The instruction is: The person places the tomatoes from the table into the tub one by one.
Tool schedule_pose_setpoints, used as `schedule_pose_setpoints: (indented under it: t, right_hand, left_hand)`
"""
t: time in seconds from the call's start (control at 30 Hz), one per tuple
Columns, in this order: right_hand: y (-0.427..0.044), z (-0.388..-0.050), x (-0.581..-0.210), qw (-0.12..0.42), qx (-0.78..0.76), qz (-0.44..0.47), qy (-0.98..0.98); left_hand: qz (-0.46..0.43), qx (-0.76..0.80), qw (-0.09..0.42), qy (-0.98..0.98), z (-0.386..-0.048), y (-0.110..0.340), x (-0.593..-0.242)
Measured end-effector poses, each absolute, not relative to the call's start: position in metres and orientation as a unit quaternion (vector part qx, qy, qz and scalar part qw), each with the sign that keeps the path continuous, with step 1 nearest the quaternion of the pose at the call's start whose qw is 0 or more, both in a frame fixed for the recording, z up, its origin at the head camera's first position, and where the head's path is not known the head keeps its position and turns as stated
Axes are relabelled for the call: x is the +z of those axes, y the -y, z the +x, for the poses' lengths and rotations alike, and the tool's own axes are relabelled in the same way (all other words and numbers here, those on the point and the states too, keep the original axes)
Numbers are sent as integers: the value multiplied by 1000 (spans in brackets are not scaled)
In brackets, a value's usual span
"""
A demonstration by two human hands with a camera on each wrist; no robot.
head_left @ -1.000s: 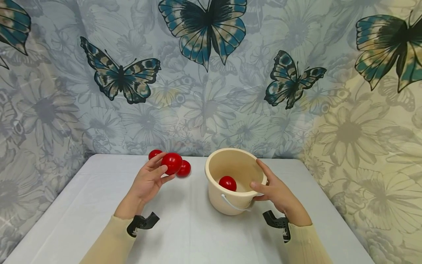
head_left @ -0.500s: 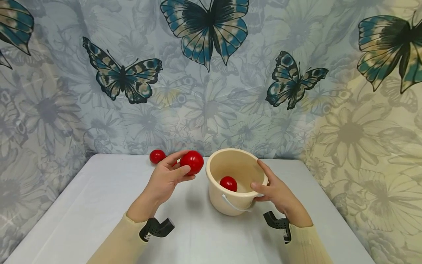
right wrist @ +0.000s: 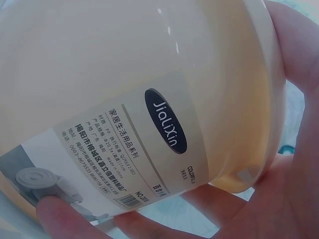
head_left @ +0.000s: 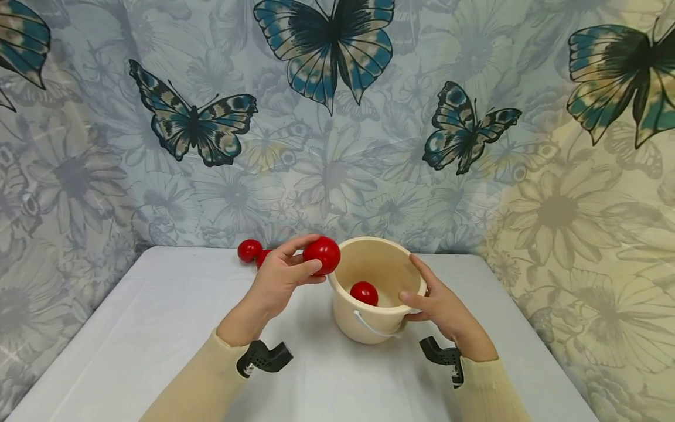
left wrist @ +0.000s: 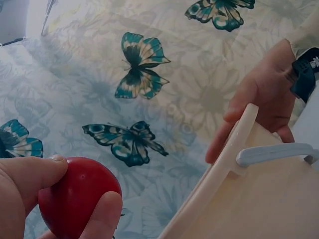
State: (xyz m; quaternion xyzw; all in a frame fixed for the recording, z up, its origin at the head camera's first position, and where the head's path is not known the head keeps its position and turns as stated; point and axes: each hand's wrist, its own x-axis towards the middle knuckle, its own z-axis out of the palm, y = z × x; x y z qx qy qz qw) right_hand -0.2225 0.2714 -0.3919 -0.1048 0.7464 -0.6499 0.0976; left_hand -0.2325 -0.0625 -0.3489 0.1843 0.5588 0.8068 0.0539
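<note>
My left hand (head_left: 274,281) pinches a shiny red tomato (head_left: 323,255) between thumb and fingers, held up at the left rim of a cream plastic bucket (head_left: 350,325). Thin dark tips beside the tomato (left wrist: 79,194) show in the left wrist view. Inside the bucket lies another tomato (head_left: 364,293). With its thumb inside the rim and other fingers outside, my right hand (head_left: 448,310) grips the bucket's right side. The right wrist view has the bucket's printed label (right wrist: 134,149) close up.
Behind the left hand, two more tomatoes sit at the back of the white table: one in full view (head_left: 249,251), one partly hidden (head_left: 262,257). The bucket's pale handle (head_left: 371,325) hangs down in front. A butterfly-patterned cloth (head_left: 337,176) stands behind the table.
My left hand has carried the tomato rightward, from near the other tomatoes to the bucket's left rim. The right hand and the bucket have stayed in place.
</note>
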Motion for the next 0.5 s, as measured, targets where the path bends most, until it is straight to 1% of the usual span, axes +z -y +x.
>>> schedule_pose_setpoints:
  t: [0.2,0.5]
  right_hand:
    - [-271,-223,-391,95,-649,-106,-748]
    - [-271,-222,-392,94,-647,-99,-750]
  left_hand:
    - [196,795,64,-571,-235,56,-349]
    - [190,785,82,-584,-236,43,-347]
